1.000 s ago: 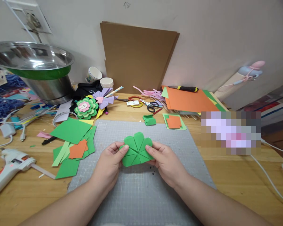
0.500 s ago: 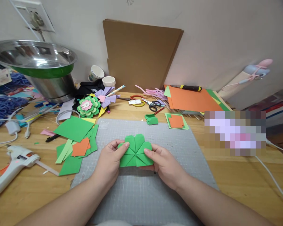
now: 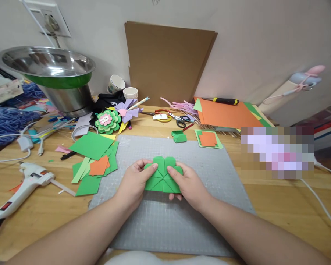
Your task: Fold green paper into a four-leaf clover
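Observation:
A folded green paper clover (image 3: 163, 180), with creases meeting at its middle, is held above the grey cutting mat (image 3: 165, 228). My left hand (image 3: 135, 180) grips its left side, thumb on top and the other fingers partly hidden behind. On the right side, my right hand (image 3: 189, 182) pinches it with the thumb on the front; some fingertips show below the lower edge. Beyond the hands, a small folded green paper piece (image 3: 179, 137) lies at the mat's far edge. Beside it sit stacked green and orange paper squares (image 3: 208, 139).
Green and orange paper scraps (image 3: 95, 165) lie left of the mat, near a white glue gun (image 3: 30, 187). Scissors (image 3: 179, 119), paper flowers (image 3: 108, 121) and a steel bowl (image 3: 68, 70) stand toward the wall. Orange sheets (image 3: 228, 114) bear a yellow-black cutter (image 3: 223, 100).
My right hand's thumb has shifted inward and up on the clover, and more of its fingertips show beneath. The whole view has moved slightly.

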Available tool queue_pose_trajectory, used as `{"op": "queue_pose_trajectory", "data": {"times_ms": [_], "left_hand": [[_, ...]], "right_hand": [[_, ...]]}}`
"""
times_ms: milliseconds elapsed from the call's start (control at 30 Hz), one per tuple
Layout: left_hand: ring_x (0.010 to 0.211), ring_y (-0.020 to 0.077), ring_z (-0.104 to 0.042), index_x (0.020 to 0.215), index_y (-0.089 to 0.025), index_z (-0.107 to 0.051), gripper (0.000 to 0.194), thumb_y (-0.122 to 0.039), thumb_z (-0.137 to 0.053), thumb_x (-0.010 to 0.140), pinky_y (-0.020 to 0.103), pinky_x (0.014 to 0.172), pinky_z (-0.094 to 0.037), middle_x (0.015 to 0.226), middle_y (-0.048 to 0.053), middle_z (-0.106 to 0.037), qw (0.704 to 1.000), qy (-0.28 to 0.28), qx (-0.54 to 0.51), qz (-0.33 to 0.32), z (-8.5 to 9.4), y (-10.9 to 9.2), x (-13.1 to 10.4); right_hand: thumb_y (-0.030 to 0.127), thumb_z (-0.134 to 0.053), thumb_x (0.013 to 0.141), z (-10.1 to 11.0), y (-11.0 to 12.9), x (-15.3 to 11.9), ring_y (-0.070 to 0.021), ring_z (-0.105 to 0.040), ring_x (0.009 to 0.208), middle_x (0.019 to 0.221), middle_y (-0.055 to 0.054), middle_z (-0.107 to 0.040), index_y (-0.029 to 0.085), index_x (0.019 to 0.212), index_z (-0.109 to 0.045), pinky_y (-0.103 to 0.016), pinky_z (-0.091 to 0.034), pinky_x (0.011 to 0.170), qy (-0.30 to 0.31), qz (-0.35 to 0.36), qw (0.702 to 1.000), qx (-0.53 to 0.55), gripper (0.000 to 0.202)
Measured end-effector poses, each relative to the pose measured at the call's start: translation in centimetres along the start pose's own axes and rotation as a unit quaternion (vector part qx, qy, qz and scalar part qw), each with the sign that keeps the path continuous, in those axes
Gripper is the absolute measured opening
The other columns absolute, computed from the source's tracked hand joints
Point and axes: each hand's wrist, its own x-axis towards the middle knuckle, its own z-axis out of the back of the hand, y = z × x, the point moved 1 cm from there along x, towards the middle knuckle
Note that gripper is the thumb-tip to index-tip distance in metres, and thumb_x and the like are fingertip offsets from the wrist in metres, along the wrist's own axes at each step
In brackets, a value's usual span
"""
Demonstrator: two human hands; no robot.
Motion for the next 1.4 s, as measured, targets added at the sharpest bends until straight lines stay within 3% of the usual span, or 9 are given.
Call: {"op": "queue_pose_trajectory", "data": {"times_ms": [200, 367, 667, 867, 1233, 1400], "left_hand": [[0.063, 0.0145, -0.062, 0.082, -0.015, -0.062, 0.023, -0.029, -0.075, 0.071, 0.025, 0.061, -0.05, 0.072, 0.002, -0.067, 0.998, 0.062, -0.019, -0.012, -0.3, 0.2, -0.6], [0.073, 0.016, -0.062, 0.086, -0.016, -0.062, 0.02, -0.021, -0.075, 0.071, 0.027, 0.067, -0.05, 0.082, 0.003, -0.066, 0.994, 0.109, -0.016, -0.027, -0.7, -0.1, -1.1], [0.065, 0.0157, -0.063, 0.092, -0.012, -0.064, 0.026, -0.024, -0.076, 0.072, 0.028, 0.062, -0.052, 0.082, 0.006, -0.069, 0.995, 0.096, 0.022, -0.021, -0.4, 0.5, -0.3], [0.069, 0.0135, -0.063, 0.09, -0.014, -0.063, 0.026, -0.023, -0.078, 0.07, 0.023, 0.065, -0.051, 0.081, 0.003, -0.068, 0.997, 0.066, 0.031, -0.026, -0.2, 0.4, -0.1], [0.056, 0.0203, -0.067, 0.086, -0.016, -0.06, 0.019, -0.029, -0.071, 0.077, 0.031, 0.056, -0.053, 0.07, 0.005, -0.071, 0.988, 0.138, 0.06, 0.024, -0.4, 0.3, -0.4], [0.057, 0.018, -0.066, 0.081, -0.015, -0.063, 0.021, -0.026, -0.077, 0.07, 0.028, 0.058, -0.051, 0.07, 0.005, -0.072, 0.994, 0.083, 0.061, 0.022, 0.1, 0.4, 0.0]], "right_hand": [[0.052, -0.058, 0.082, -0.2, -0.3, 0.0, -0.0134, -0.058, 0.035, 0.049, 0.004, -0.059, 0.018, 0.091, -0.055, -0.015, -0.034, 0.027, -0.036, 0.052, 0.998, -0.01, 0.035], [0.052, -0.057, 0.083, 0.1, -0.3, -0.2, -0.0128, -0.06, 0.038, 0.056, 0.003, -0.062, 0.018, 0.094, -0.054, -0.016, -0.036, 0.027, -0.056, 0.077, 0.995, 0.008, 0.036], [0.05, -0.057, 0.083, -0.1, -0.3, -0.2, -0.0148, -0.063, 0.043, 0.068, -0.001, -0.067, 0.017, 0.1, -0.054, -0.019, -0.046, 0.033, -0.041, 0.045, 0.997, 0.054, 0.037], [0.051, -0.057, 0.083, -0.3, -0.5, -0.2, -0.0142, -0.063, 0.045, 0.067, -0.002, -0.067, 0.016, 0.096, -0.054, -0.02, -0.048, 0.036, -0.031, 0.024, 0.997, 0.073, 0.038], [0.049, -0.061, 0.083, 0.4, -0.4, 0.1, -0.015, -0.064, 0.043, 0.059, 0.0, -0.065, 0.015, 0.096, -0.055, -0.019, -0.048, 0.035, 0.035, -0.015, 0.997, 0.074, 0.036], [0.049, -0.059, 0.085, 0.6, -0.7, -0.1, -0.0144, -0.064, 0.047, 0.063, 0.001, -0.065, 0.018, 0.099, -0.052, -0.019, -0.048, 0.037, 0.051, -0.006, 0.995, 0.091, 0.035]]}}
